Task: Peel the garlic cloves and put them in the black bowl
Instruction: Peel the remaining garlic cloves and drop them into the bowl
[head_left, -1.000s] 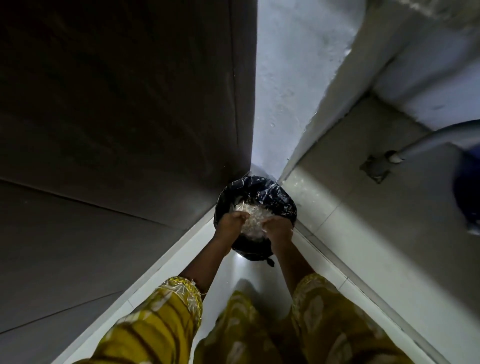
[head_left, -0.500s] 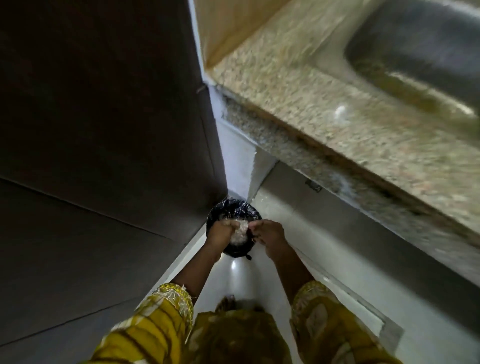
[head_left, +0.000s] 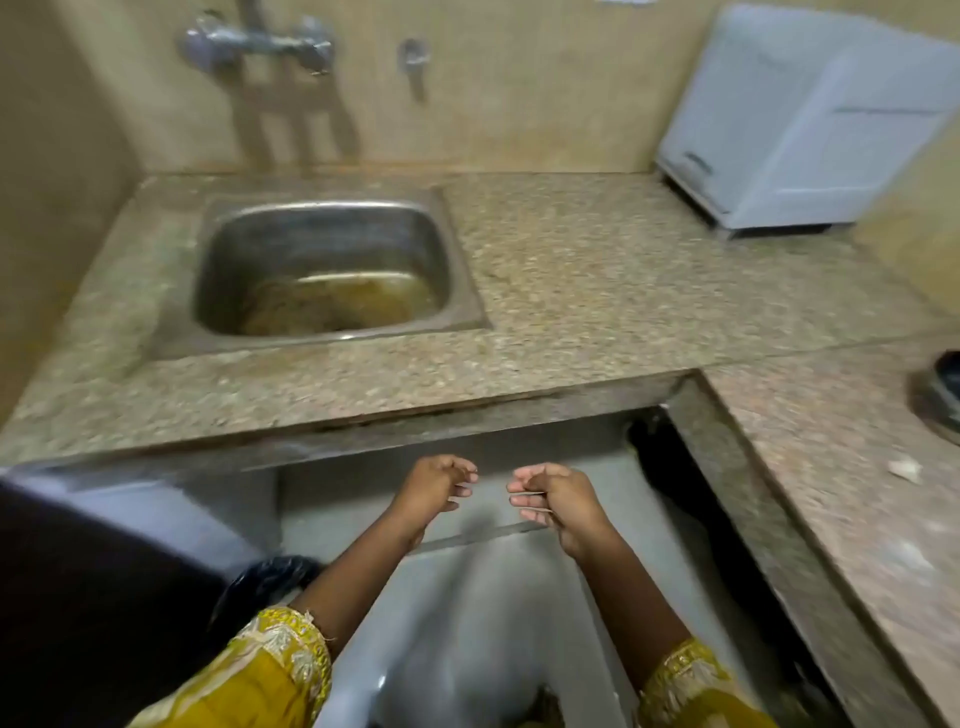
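worktop (head_left: 597, 291) w/ sink (head_left: 322, 270) ahead, bin (head_left: 265, 577) low left. both hands below the worktop edge: left hand (head_left: 434, 488) and right hand (head_left: 558, 499) loosely curled, fingers apart, nothing held. prob. cleanup step: rinse at the sink before touching cloves. dark bowl (head_left: 937, 395) far right, well apart from either grip; no garlic visible.

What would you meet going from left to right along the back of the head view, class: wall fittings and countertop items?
Tap → wall spout → white appliance, with the steel sink lying below the tap.
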